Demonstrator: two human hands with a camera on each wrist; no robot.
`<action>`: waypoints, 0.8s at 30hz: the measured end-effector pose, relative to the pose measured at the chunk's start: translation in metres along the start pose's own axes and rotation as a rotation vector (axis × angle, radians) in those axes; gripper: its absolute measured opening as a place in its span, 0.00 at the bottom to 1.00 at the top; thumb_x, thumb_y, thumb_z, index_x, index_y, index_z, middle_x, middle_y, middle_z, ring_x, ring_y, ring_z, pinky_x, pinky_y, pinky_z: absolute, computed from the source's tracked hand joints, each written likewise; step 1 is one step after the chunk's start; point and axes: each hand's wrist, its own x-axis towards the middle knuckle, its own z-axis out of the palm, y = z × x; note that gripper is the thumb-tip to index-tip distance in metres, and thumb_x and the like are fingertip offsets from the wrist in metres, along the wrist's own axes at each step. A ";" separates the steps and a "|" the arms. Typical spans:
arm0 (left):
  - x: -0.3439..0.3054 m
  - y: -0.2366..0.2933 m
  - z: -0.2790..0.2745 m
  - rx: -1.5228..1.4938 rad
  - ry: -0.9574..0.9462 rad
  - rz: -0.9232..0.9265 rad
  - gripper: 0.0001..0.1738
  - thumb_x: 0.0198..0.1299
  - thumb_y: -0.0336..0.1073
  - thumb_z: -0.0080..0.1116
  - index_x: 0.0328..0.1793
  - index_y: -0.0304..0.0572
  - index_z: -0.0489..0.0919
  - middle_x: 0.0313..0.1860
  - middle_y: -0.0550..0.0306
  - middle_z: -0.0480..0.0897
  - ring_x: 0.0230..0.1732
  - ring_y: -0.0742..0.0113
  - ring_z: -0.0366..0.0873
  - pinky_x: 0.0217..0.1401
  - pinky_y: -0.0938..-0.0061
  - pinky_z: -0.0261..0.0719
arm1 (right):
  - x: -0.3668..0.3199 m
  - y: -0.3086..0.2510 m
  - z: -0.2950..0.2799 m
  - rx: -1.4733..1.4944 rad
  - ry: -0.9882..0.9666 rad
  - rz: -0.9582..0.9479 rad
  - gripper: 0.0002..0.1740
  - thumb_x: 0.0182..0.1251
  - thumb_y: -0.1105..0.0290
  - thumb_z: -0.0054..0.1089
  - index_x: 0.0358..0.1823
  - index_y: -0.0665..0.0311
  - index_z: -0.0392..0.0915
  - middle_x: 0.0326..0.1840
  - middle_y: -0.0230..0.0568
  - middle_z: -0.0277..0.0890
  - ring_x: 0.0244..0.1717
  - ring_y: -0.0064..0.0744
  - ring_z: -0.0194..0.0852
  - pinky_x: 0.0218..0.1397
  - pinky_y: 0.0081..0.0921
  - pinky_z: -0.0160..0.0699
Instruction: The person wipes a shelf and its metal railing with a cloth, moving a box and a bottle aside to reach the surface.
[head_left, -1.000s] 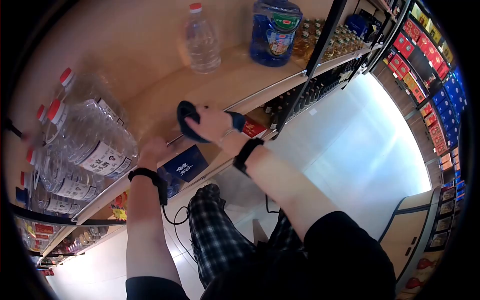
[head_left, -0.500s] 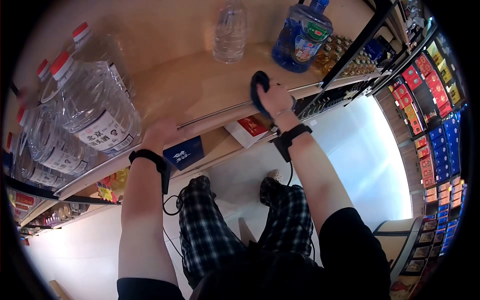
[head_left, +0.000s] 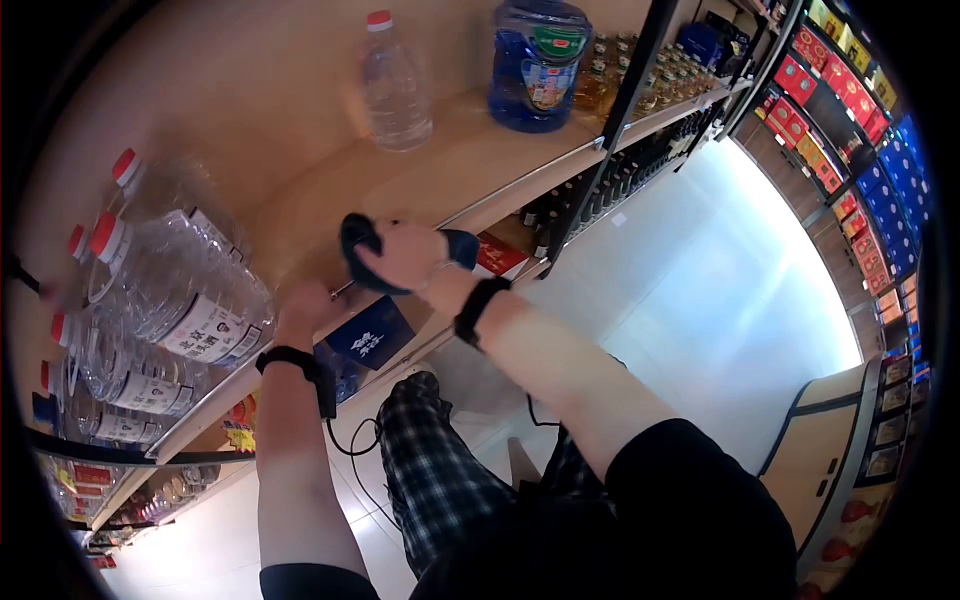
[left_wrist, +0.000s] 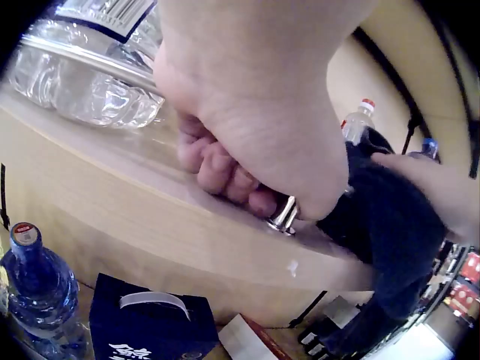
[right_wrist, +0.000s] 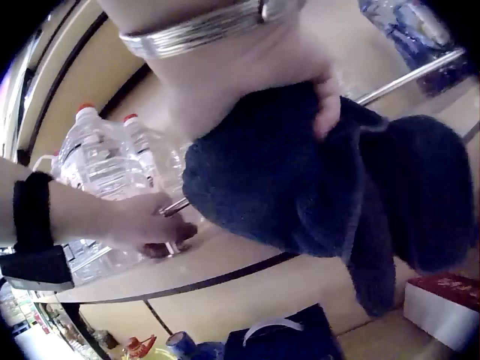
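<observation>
My right hand (head_left: 408, 258) holds a dark blue cloth (right_wrist: 270, 172) at the shelf's front edge. Folds of the cloth hang below the hand, over the thin metal rail (right_wrist: 412, 77) that runs along this edge. Close beside it on the left, my left hand (head_left: 308, 308) grips the same rail, its fingers curled next to a small metal post (left_wrist: 283, 216). Behind the hands lies the bare wooden shelf board (head_left: 310, 215).
Large clear bottles (head_left: 200, 285) with red caps crowd the left end. A clear bottle (head_left: 395, 95) and a blue jug (head_left: 540, 75) stand further back, near several small amber bottles (head_left: 655, 85). Below sit a blue box (head_left: 370, 335) and a red-and-white box (head_left: 500, 255).
The right hand went right along the rail with the cloth, then came back left, close to the left hand. My left hand has kept its place on the rail.
</observation>
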 end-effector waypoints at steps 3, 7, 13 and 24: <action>0.004 -0.010 0.014 -0.003 0.004 -0.005 0.36 0.54 0.65 0.50 0.45 0.36 0.83 0.48 0.38 0.81 0.52 0.44 0.79 0.57 0.58 0.75 | 0.010 0.045 -0.021 -0.146 0.068 0.074 0.31 0.63 0.41 0.47 0.48 0.62 0.77 0.44 0.56 0.80 0.48 0.55 0.78 0.51 0.48 0.76; -0.004 -0.004 0.002 -0.062 -0.050 -0.009 0.38 0.54 0.68 0.49 0.47 0.36 0.83 0.49 0.38 0.81 0.53 0.44 0.78 0.58 0.58 0.74 | 0.025 0.107 -0.071 -0.258 0.095 0.278 0.34 0.63 0.38 0.45 0.49 0.62 0.78 0.46 0.57 0.79 0.50 0.57 0.77 0.54 0.48 0.75; -0.007 0.001 -0.007 -0.056 -0.060 -0.032 0.36 0.52 0.66 0.52 0.46 0.38 0.83 0.49 0.39 0.81 0.53 0.44 0.78 0.58 0.58 0.74 | 0.037 0.135 -0.072 -0.399 0.193 0.377 0.31 0.63 0.40 0.47 0.55 0.57 0.73 0.50 0.60 0.75 0.47 0.57 0.79 0.48 0.46 0.80; 0.005 -0.008 0.010 -0.048 0.006 0.040 0.33 0.53 0.62 0.52 0.46 0.36 0.83 0.45 0.37 0.82 0.50 0.42 0.79 0.55 0.58 0.75 | 0.000 -0.005 -0.001 -0.225 0.102 0.156 0.27 0.60 0.44 0.53 0.48 0.60 0.76 0.44 0.59 0.74 0.42 0.57 0.80 0.39 0.43 0.82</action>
